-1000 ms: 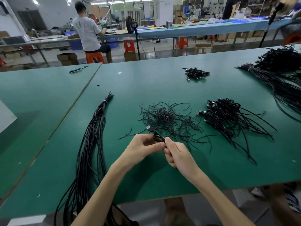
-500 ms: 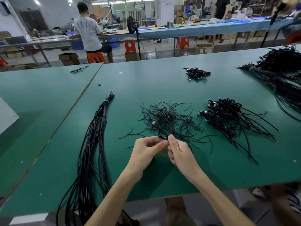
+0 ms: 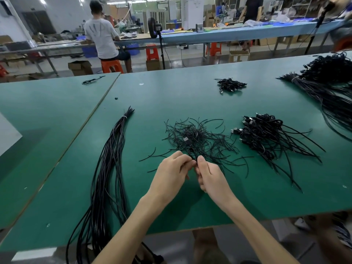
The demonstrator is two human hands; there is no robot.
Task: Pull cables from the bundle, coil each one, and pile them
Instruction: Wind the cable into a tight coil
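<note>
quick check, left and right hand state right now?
Left hand: closed, pinching the black cable.
Right hand: closed, pinching the same cable beside the left fingertips.

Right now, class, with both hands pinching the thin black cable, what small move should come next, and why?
Probably bind it with a short black wire tie from the heap beyond: left hand and right hand pinch the gathered black USB cable, its plug sticking out.

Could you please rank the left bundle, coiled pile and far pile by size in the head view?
1. Long black cable bundle
2. Pile of coiled black cables
3. Small far black cable pile; distance may shrink it
</note>
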